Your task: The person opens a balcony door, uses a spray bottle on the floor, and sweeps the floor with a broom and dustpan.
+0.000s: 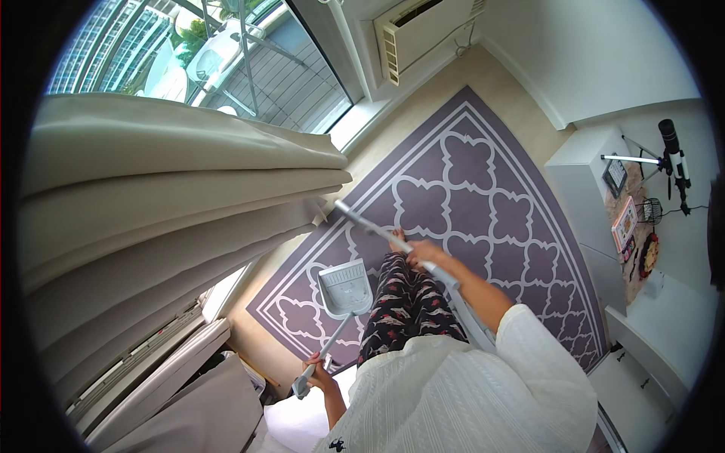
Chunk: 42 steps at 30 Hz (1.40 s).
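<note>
Gripped in my right hand [425, 255] is the grey handle of a long-handled broom [371, 226], which slants up and left. Its far end reaches the hem of the beige curtain [187, 141]; the sweeping head is not plainly seen. My left hand [319, 374] is closed around the handle of a grey long-handled dustpan [344, 289]. The pan lies over the purple rug [422, 209] with white lattice pattern, left of my legs. Small specks show inside the pan. One bare foot shows on the rug beyond my patterned trousers.
A window with a balcony beyond it is at the upper left, beside a wall unit [425, 34]. On the right, a white cabinet [583, 209] carries a telescope [673, 156], a wire basket and framed items. Folded grey cushioned furniture [198, 402] stands lower left, near a white cushion [294, 422].
</note>
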### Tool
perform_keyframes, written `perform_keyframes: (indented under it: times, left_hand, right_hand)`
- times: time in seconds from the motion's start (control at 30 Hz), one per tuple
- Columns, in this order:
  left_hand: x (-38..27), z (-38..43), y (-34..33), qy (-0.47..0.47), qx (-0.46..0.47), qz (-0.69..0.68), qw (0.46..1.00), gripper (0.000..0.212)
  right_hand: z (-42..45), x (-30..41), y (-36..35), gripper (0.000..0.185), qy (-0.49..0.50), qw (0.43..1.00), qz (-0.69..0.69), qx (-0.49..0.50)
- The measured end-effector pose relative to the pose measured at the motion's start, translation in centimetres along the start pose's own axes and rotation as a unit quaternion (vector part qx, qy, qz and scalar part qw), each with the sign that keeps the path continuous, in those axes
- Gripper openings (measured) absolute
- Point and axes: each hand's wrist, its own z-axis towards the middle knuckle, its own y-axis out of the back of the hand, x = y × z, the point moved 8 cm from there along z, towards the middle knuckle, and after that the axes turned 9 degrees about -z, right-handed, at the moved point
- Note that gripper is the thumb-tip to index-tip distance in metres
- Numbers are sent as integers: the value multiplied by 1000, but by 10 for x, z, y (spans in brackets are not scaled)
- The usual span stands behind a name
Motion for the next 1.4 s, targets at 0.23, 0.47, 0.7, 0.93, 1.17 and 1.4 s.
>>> perform_keyframes:
  times: [0.23, 0.47, 0.7, 0.93, 1.17, 1.4]
  left_hand:
    - [-16, -10, -22, -1, -12, 13, 1000, 17]
    - [-25, -41, -72, -24, -66, 16, 997, 17]
    - [-21, -68, -154, -112, -75, 60, 989, 23]
    - [-55, -110, -286, -21, -108, 117, 987, 22]
    - [-84, -133, -394, -3, -67, 75, 995, 22]
    - [-88, -137, -433, -28, -41, 58, 997, 19]
  right_hand:
    - [-55, -14, 190, 59, 39, 946, 212, -241]
    - [-94, 35, 68, 65, 18, 967, 253, 27]
    - [42, 124, 152, 5, -17, 958, 277, 67]
    - [-18, 59, 455, 38, -40, 924, 362, 114]
    - [-101, 8, 623, 57, 13, 925, 367, -101]
    - [-183, -5, 438, 67, -4, 951, 309, 7]
